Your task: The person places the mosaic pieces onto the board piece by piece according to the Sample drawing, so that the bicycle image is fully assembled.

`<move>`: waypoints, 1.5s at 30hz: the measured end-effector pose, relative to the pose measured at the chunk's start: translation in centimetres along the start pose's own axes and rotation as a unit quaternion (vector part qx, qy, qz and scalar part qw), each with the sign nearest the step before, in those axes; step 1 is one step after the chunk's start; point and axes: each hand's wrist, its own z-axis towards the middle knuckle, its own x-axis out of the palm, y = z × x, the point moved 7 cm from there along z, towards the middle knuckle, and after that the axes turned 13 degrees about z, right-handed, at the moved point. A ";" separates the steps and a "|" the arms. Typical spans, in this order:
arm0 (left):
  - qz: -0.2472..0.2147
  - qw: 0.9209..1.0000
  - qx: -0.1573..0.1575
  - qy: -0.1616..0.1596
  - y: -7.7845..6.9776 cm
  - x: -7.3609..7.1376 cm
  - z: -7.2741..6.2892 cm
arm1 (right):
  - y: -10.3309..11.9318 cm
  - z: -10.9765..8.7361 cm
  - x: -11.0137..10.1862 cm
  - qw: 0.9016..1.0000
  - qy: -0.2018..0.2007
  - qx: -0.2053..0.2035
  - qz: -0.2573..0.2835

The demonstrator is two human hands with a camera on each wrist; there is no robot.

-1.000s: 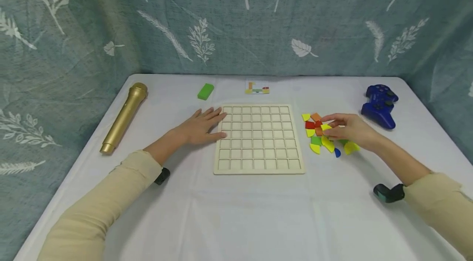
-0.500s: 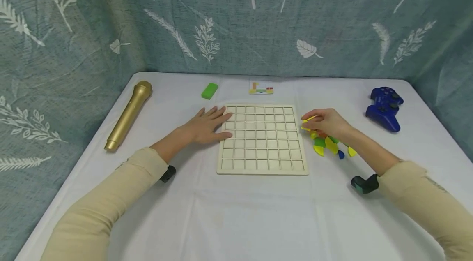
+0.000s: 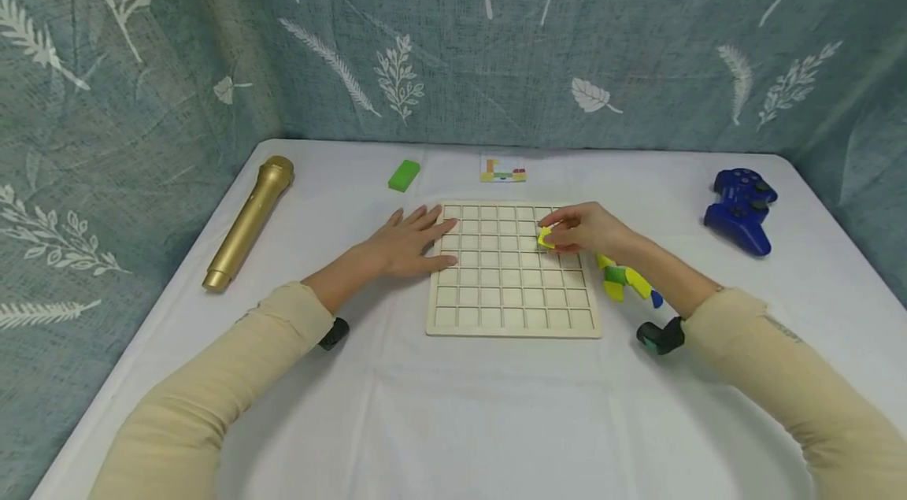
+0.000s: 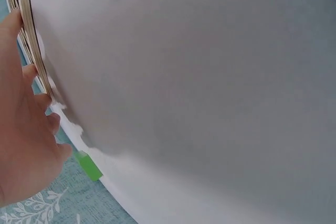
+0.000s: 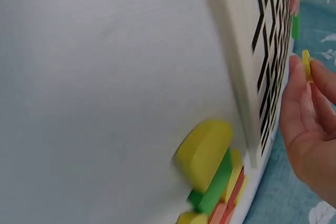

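My left hand (image 3: 404, 244) lies spread over the left edge of a pale wooden grid board (image 3: 489, 279), thumb and fingertips on its border squares. Over the board's upper right squares, my right hand (image 3: 584, 231) pinches a small yellow tile (image 3: 545, 238) between thumb and fingertips. The right wrist view shows the same yellow tile (image 5: 306, 66) held on edge above the board. Just right of the board lie several loose coloured tiles (image 3: 616, 275), yellow, green and blue, partly hidden under the right forearm; red and orange ones show in the right wrist view.
A small picture card (image 3: 503, 169) and a green block (image 3: 404, 175) lie behind the board. A gold microphone (image 3: 248, 224) lies at far left, a blue game controller (image 3: 740, 210) at far right. A patterned curtain (image 3: 453, 51) hangs behind the white table.
My right hand has picked the yellow tile from the pile and carried it left over the board. The board and my left hand have shifted slightly to the right.
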 end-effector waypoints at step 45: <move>0.002 1.000 0.022 -0.002 -0.2 0.2 0.1 | 2.8 3.7 6.3 0.996 -0.057 -0.029 -0.064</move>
